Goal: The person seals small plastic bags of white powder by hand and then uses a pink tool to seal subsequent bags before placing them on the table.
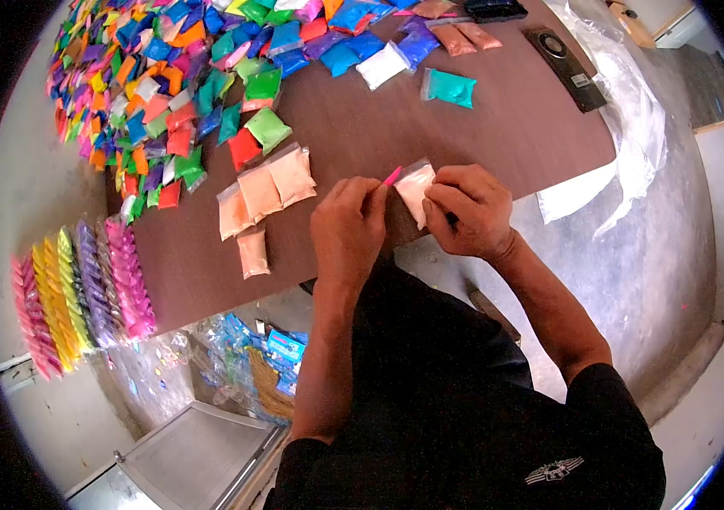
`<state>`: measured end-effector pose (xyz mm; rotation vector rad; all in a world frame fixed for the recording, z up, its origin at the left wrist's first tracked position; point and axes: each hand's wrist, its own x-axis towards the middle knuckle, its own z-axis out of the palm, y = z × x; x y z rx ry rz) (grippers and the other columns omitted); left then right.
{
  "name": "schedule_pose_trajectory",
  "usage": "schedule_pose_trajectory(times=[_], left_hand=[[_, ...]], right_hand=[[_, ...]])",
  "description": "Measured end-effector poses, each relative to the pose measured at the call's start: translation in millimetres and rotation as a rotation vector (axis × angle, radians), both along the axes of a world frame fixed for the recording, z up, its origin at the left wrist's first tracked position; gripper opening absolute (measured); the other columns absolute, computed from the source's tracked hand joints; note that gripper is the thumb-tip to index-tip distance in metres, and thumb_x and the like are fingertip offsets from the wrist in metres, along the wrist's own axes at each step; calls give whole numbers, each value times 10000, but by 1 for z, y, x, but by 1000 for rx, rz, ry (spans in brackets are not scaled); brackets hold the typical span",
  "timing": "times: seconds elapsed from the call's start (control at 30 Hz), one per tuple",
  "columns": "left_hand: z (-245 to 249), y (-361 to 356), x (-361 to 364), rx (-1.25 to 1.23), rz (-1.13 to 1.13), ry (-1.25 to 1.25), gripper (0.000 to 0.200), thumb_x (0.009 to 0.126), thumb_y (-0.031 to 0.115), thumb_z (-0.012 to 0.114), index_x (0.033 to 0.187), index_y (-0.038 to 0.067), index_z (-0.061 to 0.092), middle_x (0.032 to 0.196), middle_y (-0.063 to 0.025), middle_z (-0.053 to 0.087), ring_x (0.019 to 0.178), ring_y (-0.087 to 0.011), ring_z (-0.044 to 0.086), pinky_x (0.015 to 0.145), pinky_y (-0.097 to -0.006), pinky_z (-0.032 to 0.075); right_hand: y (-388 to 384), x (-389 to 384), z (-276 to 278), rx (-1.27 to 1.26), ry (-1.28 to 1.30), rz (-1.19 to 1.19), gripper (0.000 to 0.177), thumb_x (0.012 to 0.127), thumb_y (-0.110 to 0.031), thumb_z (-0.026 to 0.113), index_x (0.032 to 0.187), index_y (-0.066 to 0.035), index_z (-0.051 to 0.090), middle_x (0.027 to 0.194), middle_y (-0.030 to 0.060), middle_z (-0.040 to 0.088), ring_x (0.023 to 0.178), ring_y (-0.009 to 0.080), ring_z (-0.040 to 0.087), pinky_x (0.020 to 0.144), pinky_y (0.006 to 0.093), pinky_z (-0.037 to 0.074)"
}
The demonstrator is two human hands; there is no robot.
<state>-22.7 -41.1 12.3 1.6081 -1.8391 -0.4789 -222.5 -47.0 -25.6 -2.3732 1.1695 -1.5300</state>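
1. Rows of packet strips [82, 289] in pink, yellow and purple lie well to the left of the fingers, on the brown table [481, 136].
2. A heap of coloured packets [149, 85] spreads beyond and to the left of the fingers, well apart from them.
3. Four peach packets [264, 191] lie flat near the left hand, just left of its knuckles.
4. The left hand [347, 225] is clenched around a pink stick [392, 176]; only the stick's tip shows above the curled fingers.
5. That tip meets the upper left corner of a pale peach packet [415, 189], which sits between the fingertips of both hands at the table's near edge.
6. The right hand [468, 211] pinches the packet's right side, its thumb and fingers closed on it.
7. A teal packet [449, 87] lies beyond the right fingers, well apart.
8. A black device [566, 58] lies farther off, beyond and right of the right fingers.
9. A clear plastic sheet [638, 119] hangs over the table's end, right of all the fingers.
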Motion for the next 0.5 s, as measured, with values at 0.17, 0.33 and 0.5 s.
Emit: schedule_pose_trajectory(times=[0.17,0.33,0.5], left_hand=[[5,9,-4,24,-18,75,103,915,113,728,921,11,717,890,-154,712,781,-334,702,689,-406,541],[-2,9,2,22,-9,120,117,917,124,731,924,9,713,879,-154,706,754,-322,694,673,-403,536],[12,15,-2,89,10,90,118,926,108,729,946,-8,738,881,-157,731,772,-270,717,725,-365,550]], right_hand=[[-3,0,2,-3,-17,13,162,736,-49,756,889,-37,704,939,124,710,812,294,703,705,373,585],[-3,1,4,1,13,2,177,744,-53,750,914,-23,712,972,139,721,855,310,717,760,390,599],[-2,2,5,11,31,-5,181,747,-70,755,918,-24,713,977,136,720,857,306,715,760,389,600]])
